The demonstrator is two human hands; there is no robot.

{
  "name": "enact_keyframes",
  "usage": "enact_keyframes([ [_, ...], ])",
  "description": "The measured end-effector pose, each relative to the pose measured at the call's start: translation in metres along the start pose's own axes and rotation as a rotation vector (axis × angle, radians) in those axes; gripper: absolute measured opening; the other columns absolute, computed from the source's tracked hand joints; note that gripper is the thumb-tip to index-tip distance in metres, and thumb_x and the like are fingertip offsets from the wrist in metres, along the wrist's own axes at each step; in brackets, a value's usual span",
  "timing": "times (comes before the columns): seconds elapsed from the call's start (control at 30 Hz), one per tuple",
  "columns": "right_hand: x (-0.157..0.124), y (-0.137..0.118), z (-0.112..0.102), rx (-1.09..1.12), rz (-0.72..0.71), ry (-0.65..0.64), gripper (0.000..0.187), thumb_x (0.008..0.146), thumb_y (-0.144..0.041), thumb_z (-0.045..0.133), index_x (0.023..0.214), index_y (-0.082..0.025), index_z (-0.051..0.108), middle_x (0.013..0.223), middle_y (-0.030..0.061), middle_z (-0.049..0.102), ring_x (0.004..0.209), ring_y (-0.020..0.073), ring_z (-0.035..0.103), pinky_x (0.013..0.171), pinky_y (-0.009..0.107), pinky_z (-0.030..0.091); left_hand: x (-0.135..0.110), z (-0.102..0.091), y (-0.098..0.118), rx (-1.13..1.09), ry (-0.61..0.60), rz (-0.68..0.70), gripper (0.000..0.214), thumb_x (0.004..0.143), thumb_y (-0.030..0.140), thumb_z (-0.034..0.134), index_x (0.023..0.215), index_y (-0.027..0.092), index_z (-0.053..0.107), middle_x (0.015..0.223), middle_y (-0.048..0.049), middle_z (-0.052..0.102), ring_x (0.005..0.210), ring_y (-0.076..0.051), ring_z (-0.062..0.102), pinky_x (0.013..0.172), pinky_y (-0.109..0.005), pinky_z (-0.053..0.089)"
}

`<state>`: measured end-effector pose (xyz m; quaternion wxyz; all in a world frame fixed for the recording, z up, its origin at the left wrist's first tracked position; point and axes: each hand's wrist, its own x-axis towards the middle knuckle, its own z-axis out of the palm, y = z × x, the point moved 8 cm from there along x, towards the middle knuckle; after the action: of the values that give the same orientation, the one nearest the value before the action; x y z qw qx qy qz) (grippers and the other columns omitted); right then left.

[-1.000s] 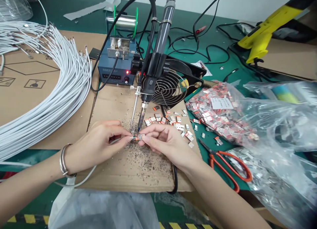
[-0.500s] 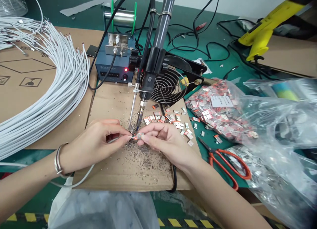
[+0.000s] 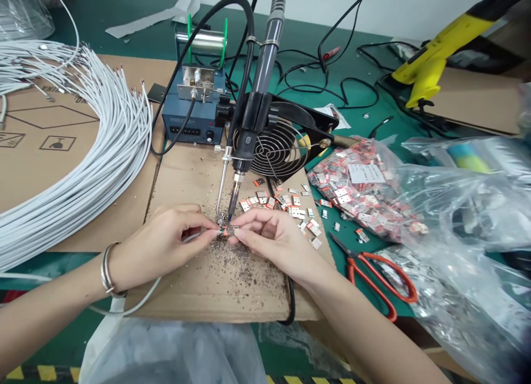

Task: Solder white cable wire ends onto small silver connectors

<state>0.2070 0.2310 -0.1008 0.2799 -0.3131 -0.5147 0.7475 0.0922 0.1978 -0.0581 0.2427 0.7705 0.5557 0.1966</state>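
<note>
Between thumb and fingers, my left hand (image 3: 176, 237) pinches the end of a white cable (image 3: 151, 289), which trails back under my wrist. My right hand (image 3: 276, 237) is closed on a small USB connector (image 3: 233, 229) with an orange part, held against the cable's end. Just above this joint is the tip of a soldering iron (image 3: 233, 202), clamped upright in a stand. Beside it a thin bent metal tube (image 3: 220, 193) comes down to the same spot. Fingertips hide part of the connector, so I cannot tell whether the tip touches it.
Loose USB connectors (image 3: 295, 211) lie right of the iron, before a fan (image 3: 271, 151). Red-handled scissors (image 3: 381, 279) and a bag of connectors (image 3: 365, 187) are at right. A bundle of white cables (image 3: 103, 168) fills the left. Behind stands a blue solder feeder (image 3: 188, 115) with a spool (image 3: 206, 42).
The connector has tilted slightly in my fingers, and both hands stay at nearly the same spot. The red light on the feeder has dimmed. The view has shifted slightly.
</note>
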Motion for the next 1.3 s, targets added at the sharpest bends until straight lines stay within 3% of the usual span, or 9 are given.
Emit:
enact_keyframes([
  [0.27, -0.002, 0.001, 0.000, -0.009, 0.000, -0.020, 0.012, 0.075, -0.014, 0.063, 0.083, -0.008, 0.057, 0.070, 0.0026, 0.066, 0.061, 0.0006, 0.060, 0.052, 0.003, 0.042, -0.002, -0.003, 0.004, -0.011, 0.031, 0.032, 0.021, 0.086, 0.031, 0.048, 0.089, 0.027, 0.068, 0.066, 0.0037, 0.053, 0.058, -0.002, 0.045, 0.055, -0.017, 0.031],
  [0.47, -0.002, 0.000, 0.001, 0.040, 0.012, -0.035, 0.011, 0.073, -0.013, 0.064, 0.081, -0.008, 0.059, 0.070, 0.0028, 0.066, 0.066, 0.0027, 0.062, 0.060, 0.005, 0.047, -0.005, -0.006, 0.008, -0.012, 0.068, 0.092, 0.019, 0.087, 0.029, 0.048, 0.089, 0.027, 0.067, 0.062, 0.0050, 0.050, 0.055, 0.000, 0.043, 0.054, -0.014, 0.030],
  [0.83, -0.001, 0.003, -0.001, 0.029, 0.009, -0.052, 0.014, 0.075, -0.016, 0.064, 0.084, -0.007, 0.058, 0.072, 0.0055, 0.066, 0.054, -0.0001, 0.056, 0.046, 0.004, 0.039, -0.004, -0.003, 0.006, -0.026, 0.057, 0.059, 0.021, 0.087, 0.030, 0.048, 0.091, 0.025, 0.067, 0.064, 0.0046, 0.052, 0.056, 0.000, 0.044, 0.054, -0.014, 0.031],
  [1.07, -0.002, 0.002, 0.000, 0.014, 0.025, -0.026, 0.014, 0.073, -0.016, 0.066, 0.082, -0.008, 0.059, 0.071, 0.0049, 0.066, 0.062, 0.0023, 0.060, 0.054, 0.006, 0.043, -0.003, -0.001, 0.004, -0.050, 0.014, 0.012, 0.023, 0.087, 0.032, 0.046, 0.088, 0.025, 0.068, 0.066, 0.0032, 0.054, 0.058, -0.003, 0.045, 0.056, -0.017, 0.031],
  [1.3, -0.001, 0.003, -0.004, -0.132, 0.039, 0.014, 0.020, 0.074, -0.021, 0.063, 0.085, -0.006, 0.056, 0.070, 0.0067, 0.065, 0.044, -0.0005, 0.046, 0.042, 0.008, 0.037, 0.003, 0.004, -0.002, -0.048, -0.029, -0.040, 0.023, 0.085, 0.032, 0.047, 0.084, 0.021, 0.067, 0.067, 0.0022, 0.056, 0.059, -0.005, 0.046, 0.057, -0.017, 0.032],
])
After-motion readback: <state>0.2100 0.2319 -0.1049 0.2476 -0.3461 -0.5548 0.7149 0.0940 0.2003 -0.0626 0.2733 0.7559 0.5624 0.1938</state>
